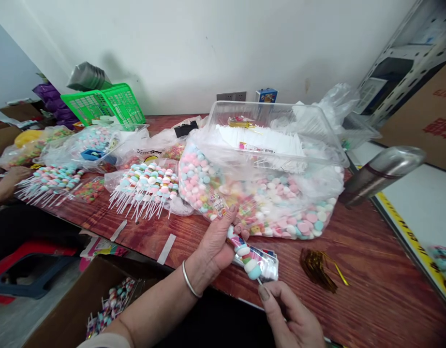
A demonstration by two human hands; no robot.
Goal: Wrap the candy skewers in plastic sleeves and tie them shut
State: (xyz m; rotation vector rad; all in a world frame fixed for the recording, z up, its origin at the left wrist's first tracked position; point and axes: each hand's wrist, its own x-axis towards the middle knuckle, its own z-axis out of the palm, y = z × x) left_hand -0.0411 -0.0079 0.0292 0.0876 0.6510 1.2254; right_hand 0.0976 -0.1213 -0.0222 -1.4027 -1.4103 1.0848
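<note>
My left hand [217, 239], with a silver bangle on the wrist, is closed on the top of a small clear printed bag [261, 263]. A candy skewer [246, 256] of pastel marshmallow pieces lies partly inside that bag. Lower down, my right hand [288, 311] pinches the skewer's thin stick end. Both hands hover over the front edge of the red-brown wooden table [371, 270]. Just behind them lies a big clear plastic bag of pastel candies [266, 198].
Piles of finished skewers [146, 188] lie on the left, another person's hand [8, 181] beside them. Gold twist ties [317, 266] lie to the right. A clear tub [274, 130], a green basket [107, 104], a steel flask [382, 174] and a cardboard box of skewers [107, 304] stand around.
</note>
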